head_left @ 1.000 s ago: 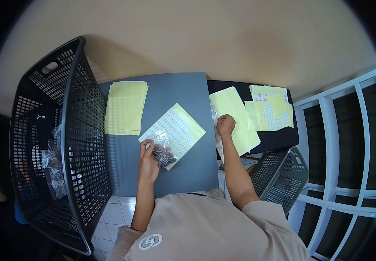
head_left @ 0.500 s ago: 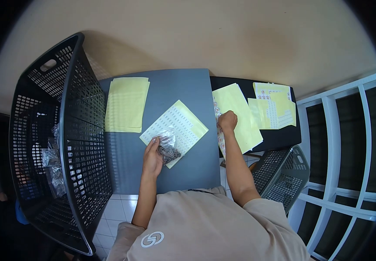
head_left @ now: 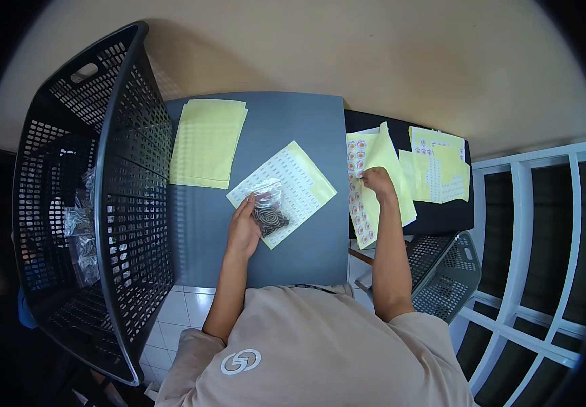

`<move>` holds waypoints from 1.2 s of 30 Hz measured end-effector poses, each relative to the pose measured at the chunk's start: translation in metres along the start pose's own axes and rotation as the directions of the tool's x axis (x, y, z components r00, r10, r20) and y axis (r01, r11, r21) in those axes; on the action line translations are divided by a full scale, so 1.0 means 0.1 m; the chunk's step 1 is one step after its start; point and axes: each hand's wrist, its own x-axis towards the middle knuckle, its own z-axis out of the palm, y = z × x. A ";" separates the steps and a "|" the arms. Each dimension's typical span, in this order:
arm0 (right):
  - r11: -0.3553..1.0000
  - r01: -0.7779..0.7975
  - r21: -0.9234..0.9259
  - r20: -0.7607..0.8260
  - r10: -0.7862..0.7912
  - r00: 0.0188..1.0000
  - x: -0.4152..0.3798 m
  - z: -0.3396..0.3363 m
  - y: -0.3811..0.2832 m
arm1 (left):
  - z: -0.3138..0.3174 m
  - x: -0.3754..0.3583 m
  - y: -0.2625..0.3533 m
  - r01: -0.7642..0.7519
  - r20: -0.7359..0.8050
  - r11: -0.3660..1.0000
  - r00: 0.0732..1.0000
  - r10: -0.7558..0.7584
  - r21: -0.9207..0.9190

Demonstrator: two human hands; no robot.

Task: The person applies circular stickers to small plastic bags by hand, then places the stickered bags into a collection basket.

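My left hand (head_left: 244,227) grips a clear plastic bag (head_left: 270,209) by its left side. Inside the bag is a dark spiral coil. The bag rests over a yellow-backed sheet of small printed labels (head_left: 298,178), which lies at an angle on the grey table. To the right, my right hand (head_left: 379,182) is closed, its fingertips pinched at a round sticker on a sheet of red-and-white stickers (head_left: 359,210). Yellow paper (head_left: 382,152) curls up beside these stickers, partly behind the hand.
A stack of yellow sheets (head_left: 208,142) lies on the grey table (head_left: 198,234). A big dark basket (head_left: 137,203) holding bagged items stands at left. More label sheets (head_left: 439,166) lie on the black table (head_left: 408,125). A grey basket (head_left: 452,271) is below, near the white window frame (head_left: 523,217).
My right hand has shifted slightly right and up, and more of the round stickers shows beside the curled yellow paper. My left hand still holds the bag over the label sheet.
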 end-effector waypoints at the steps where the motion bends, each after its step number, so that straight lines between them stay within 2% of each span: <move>1: 0.999 -0.014 0.046 0.062 0.011 0.998 -0.04 -0.04 -0.04 | 0.01 0.00 0.01 0.003 -0.010 1.000 1.000 -0.003 0.011; 2: 0.996 -0.030 0.089 0.125 0.019 0.992 -0.09 -0.09 -0.07 | 0.02 0.00 0.01 0.003 -0.006 1.000 1.000 -0.002 0.008; 3: 0.996 -0.027 0.086 0.123 0.017 0.992 -0.14 -0.13 -0.10 | 0.02 0.00 0.00 0.000 0.000 1.000 1.000 0.000 0.005; 5: 0.913 -0.108 0.394 0.200 0.030 0.979 -0.21 -0.20 -0.10 | 0.05 -0.01 0.01 -0.007 0.009 1.000 1.000 0.007 -0.001; 6: 0.914 -0.103 0.393 0.199 0.025 0.980 -0.27 -0.23 -0.09 | 0.07 -0.03 0.02 -0.006 0.030 1.000 1.000 0.007 -0.015; 8: 0.892 -0.024 0.452 0.066 -0.006 0.998 -0.39 -0.26 -0.15 | 0.15 -0.06 0.08 -0.027 0.049 0.999 0.998 0.029 -0.038; 9: 0.896 -0.016 0.444 0.081 -0.022 0.996 -0.48 -0.25 -0.22 | 0.21 -0.08 0.12 -0.037 0.084 0.999 0.996 0.040 -0.035; 11: 0.827 0.145 0.544 -0.100 -0.107 0.989 -0.91 -0.21 -0.67 | 0.33 -0.12 0.23 -0.075 0.104 0.997 0.992 0.078 -0.033; 12: 0.824 0.151 0.546 -0.086 -0.123 0.989 -1.12 -0.17 -0.89 | 0.41 -0.13 0.28 -0.086 0.132 0.995 0.987 0.091 -0.043; 14: 0.731 0.289 0.618 -0.033 -0.343 0.939 -1.58 -0.11 -1.34 | 0.58 -0.13 0.36 -0.135 0.179 0.990 0.974 0.138 -0.027; 16: 0.692 0.389 0.608 0.002 -0.491 0.871 -1.95 0.01 -1.63 | 0.75 -0.15 0.45 -0.180 0.210 0.983 0.960 0.182 -0.029; 19: 0.645 0.491 0.586 -0.037 -0.584 0.811 -2.13 0.23 -1.77 | 0.99 -0.24 0.56 -0.239 0.257 0.971 0.937 0.238 -0.027; 24: 0.661 0.564 0.494 -0.083 -0.610 0.788 -2.29 0.36 -1.95 | 1.14 -0.35 0.62 -0.392 0.303 0.920 0.879 0.367 0.024; 26: 0.666 0.577 0.473 -0.088 -0.616 0.783 -2.31 0.42 -1.95 | 1.15 -0.37 0.61 -0.403 0.300 0.915 0.877 0.376 0.031; 28: 0.641 0.659 0.394 -0.163 -0.656 0.736 -2.32 0.47 -1.95 | 1.14 -0.38 0.61 -0.413 0.298 0.910 0.874 0.383 0.040; 31: 0.620 0.700 0.354 -0.215 -0.675 0.706 -2.28 0.52 -1.91 | 1.11 -0.40 0.62 -0.415 0.303 0.908 0.875 0.377 0.067; 32: 0.620 0.700 0.354 -0.214 -0.675 0.706 -2.28 0.53 -1.91 | 1.10 -0.41 0.63 -0.383 0.287 0.923 0.889 0.356 0.042; 34: 0.608 0.567 0.555 -0.173 -0.583 0.794 -2.28 0.54 -1.89 | 1.09 -0.41 0.62 -0.352 0.267 0.936 0.904 0.335 0.016; 36: 0.619 0.603 0.503 -0.175 -0.610 0.773 -2.25 0.53 -1.86 | 1.07 -0.39 0.58 -0.369 0.234 0.929 0.906 0.353 0.031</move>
